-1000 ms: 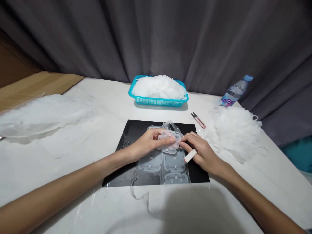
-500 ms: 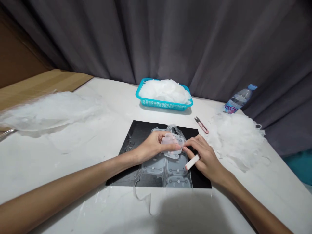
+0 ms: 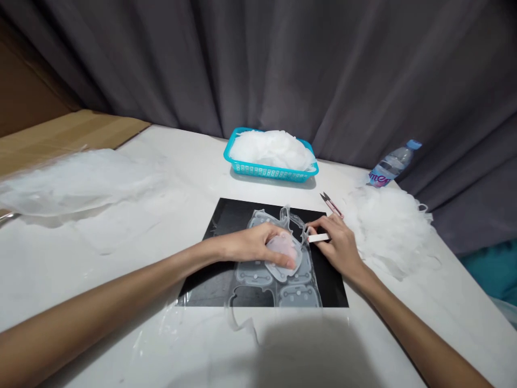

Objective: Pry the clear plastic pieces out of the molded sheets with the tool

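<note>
My left hand [image 3: 258, 245] grips a thin translucent piece [image 3: 288, 275] with rounded edges, thumb on top and fingers behind it. Under it, a translucent moulded sheet [image 3: 254, 275] with several rounded shapes lies on a black board [image 3: 214, 277]. One outline in the sheet's lower left is cut out, and the board shows through. My right hand [image 3: 333, 234] is closed, with a short white stick [image 3: 319, 237], reddish at its tip, between its fingers. Its fingertips pinch a clear scrap strip [image 3: 301, 222] at the sheet's upper right; how firmly, I cannot tell.
Behind the board stands a blue basket [image 3: 274, 172] heaped with white translucent pieces. Thread snips [image 3: 332, 206] lie at the right, beside a pile of clear scraps [image 3: 390, 226] and a water bottle [image 3: 391, 164]. Plastic sheets [image 3: 76, 180] and cardboard [image 3: 100, 126] are at the left.
The held piece has come down and toward me, turning slightly. My right hand has moved away from it to the scrap strip, and the white stick now lies nearly level.
</note>
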`<act>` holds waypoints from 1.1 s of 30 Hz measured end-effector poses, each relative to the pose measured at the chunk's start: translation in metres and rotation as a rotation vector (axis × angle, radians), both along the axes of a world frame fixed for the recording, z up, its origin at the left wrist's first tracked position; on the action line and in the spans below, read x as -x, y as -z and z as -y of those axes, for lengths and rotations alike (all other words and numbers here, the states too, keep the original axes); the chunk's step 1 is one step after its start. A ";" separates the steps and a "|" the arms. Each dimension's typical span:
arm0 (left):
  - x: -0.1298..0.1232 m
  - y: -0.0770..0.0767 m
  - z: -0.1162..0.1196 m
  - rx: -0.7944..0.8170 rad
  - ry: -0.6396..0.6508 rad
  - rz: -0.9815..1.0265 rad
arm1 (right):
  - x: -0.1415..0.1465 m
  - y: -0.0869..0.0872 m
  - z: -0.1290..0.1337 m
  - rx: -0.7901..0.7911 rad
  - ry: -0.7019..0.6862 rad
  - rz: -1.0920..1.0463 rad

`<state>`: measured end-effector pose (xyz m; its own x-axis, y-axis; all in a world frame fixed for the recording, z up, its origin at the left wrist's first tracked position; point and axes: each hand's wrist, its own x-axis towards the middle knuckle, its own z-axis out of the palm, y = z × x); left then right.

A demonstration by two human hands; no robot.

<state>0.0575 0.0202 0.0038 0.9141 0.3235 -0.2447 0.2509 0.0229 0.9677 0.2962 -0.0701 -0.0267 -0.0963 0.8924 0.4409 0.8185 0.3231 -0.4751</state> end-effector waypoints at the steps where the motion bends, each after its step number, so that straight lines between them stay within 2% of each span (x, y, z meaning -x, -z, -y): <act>1: 0.000 -0.001 -0.002 0.000 0.010 -0.005 | -0.002 -0.002 -0.001 0.030 -0.034 -0.006; 4: 0.000 -0.003 -0.004 -0.062 -0.009 0.013 | -0.007 -0.013 0.002 0.169 -0.192 -0.064; 6: -0.001 -0.002 -0.002 -0.138 -0.027 0.027 | -0.009 -0.022 0.006 0.201 -0.236 -0.156; 10: 0.000 0.000 0.002 -0.278 -0.003 0.025 | -0.001 -0.030 0.010 0.173 -0.208 -0.354; 17: -0.001 0.000 0.003 -0.519 0.080 0.001 | 0.026 -0.023 0.014 0.271 -0.171 -0.302; 25: -0.002 -0.022 0.022 -1.131 0.100 -0.127 | 0.016 -0.034 0.010 0.445 -0.252 -0.476; 30: -0.003 -0.017 0.033 -1.502 0.155 -0.070 | 0.013 -0.035 0.011 0.403 -0.257 -0.460; 33: -0.004 -0.014 0.043 -1.670 0.190 -0.097 | 0.014 -0.037 0.015 0.394 -0.256 -0.424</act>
